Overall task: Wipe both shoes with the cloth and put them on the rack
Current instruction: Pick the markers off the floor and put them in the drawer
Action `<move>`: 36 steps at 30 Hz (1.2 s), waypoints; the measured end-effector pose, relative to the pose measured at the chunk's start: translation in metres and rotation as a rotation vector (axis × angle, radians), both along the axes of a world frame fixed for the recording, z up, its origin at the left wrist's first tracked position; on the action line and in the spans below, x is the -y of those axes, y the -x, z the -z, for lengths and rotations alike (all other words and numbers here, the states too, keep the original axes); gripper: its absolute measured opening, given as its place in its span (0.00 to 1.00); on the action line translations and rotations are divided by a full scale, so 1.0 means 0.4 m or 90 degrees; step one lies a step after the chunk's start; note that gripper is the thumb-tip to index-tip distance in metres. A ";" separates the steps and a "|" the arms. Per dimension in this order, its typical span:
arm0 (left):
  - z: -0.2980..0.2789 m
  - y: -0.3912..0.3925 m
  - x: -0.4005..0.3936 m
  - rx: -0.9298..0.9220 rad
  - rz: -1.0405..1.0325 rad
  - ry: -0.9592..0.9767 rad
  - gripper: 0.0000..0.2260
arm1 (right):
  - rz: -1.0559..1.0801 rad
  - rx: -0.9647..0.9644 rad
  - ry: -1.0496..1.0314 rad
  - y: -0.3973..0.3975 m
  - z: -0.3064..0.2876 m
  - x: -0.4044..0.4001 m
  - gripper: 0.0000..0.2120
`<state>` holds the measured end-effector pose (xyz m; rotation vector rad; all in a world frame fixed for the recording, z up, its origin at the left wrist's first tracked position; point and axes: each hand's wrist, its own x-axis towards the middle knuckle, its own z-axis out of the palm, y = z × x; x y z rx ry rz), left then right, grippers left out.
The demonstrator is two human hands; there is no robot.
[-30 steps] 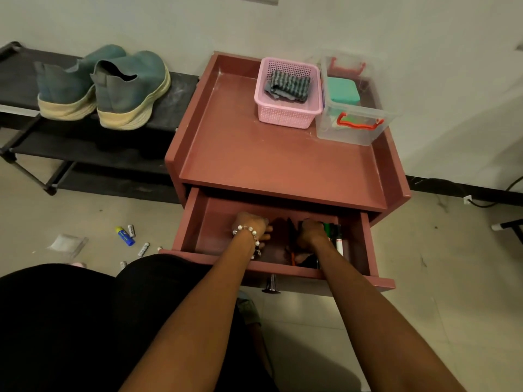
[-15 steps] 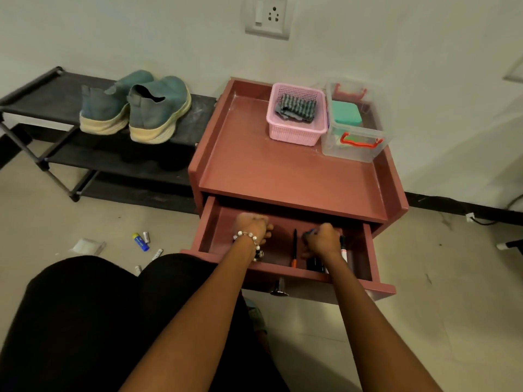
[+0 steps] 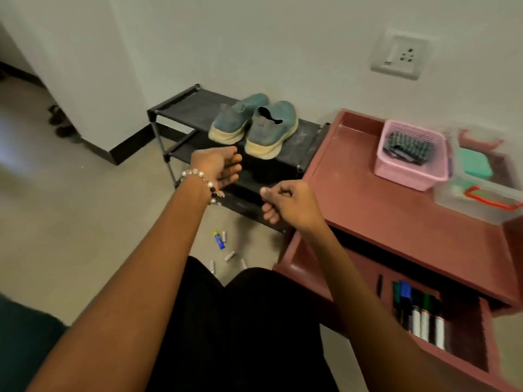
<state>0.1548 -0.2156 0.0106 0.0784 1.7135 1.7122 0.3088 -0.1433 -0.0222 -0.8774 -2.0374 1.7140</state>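
teal fabric with cream soles: the two shoes (image 3: 254,125) stand side by side on the top shelf of the black rack (image 3: 305,142), heels toward the camera, and they touch each other at the middle. so the place where the task wants them is the place where they already are, but whether they were wiped i cannot tell from this view; their uppers look dull and a little marked, so i judge that the wiping is not yet done.

the dark striped cloth (image 3: 409,148) lies folded inside the pink basket (image 3: 410,176) on the red table (image 3: 396,210), well apart from both hands. no hand has it.

the left hand (image 3: 219,166), with a pearl bracelet (image 3: 198,179) at the wrist, hangs in the air in front of the rack with the fingers loosely bent and nothing in it. the right hand (image 3: 285,200) hovers just beside it, near the table corner, fingers curled inward; it seems to hold nothing, though a very small thing in the pinch would not show.

the drawer (image 3: 458,349) of the table is open, with markers (image 3: 421,315) inside. small batteries (image 3: 223,244) lie on the floor under the hands.

in my judgement almost all is left: take the cloth, take down a shoe, wipe each one, and put both back.
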 end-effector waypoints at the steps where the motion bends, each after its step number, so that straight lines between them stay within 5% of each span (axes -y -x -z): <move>1: 0.006 0.041 0.013 -0.011 -0.011 0.014 0.06 | -0.026 0.019 -0.012 0.053 0.015 0.003 0.11; 7: 0.223 0.230 0.065 -0.015 -0.035 0.173 0.05 | -0.147 0.222 -0.079 0.323 0.245 -0.033 0.08; 13: 0.512 0.323 0.080 0.060 -0.029 0.287 0.06 | -0.464 0.646 -0.298 0.471 0.527 -0.103 0.04; 17: 0.696 0.339 0.091 0.115 -0.049 0.312 0.08 | -0.546 0.818 -0.334 0.486 0.681 -0.111 0.17; 22: 0.876 0.320 0.116 0.157 -0.050 0.323 0.08 | -0.487 0.775 -0.338 0.468 0.888 -0.074 0.24; 26: 0.948 0.292 0.117 0.174 -0.064 0.306 0.09 | -0.429 0.736 -0.339 0.454 0.957 -0.066 0.15; 29: 0.963 0.269 0.104 0.206 -0.029 0.278 0.10 | -0.316 0.703 -0.057 0.468 0.958 -0.099 0.07; 32: 0.956 0.254 0.082 0.236 0.031 0.208 0.10 | -0.221 0.476 0.310 0.503 0.897 -0.099 0.05; 36: 0.943 0.252 0.055 0.307 -0.065 0.107 0.17 | -0.351 0.373 0.322 0.559 0.863 -0.086 0.03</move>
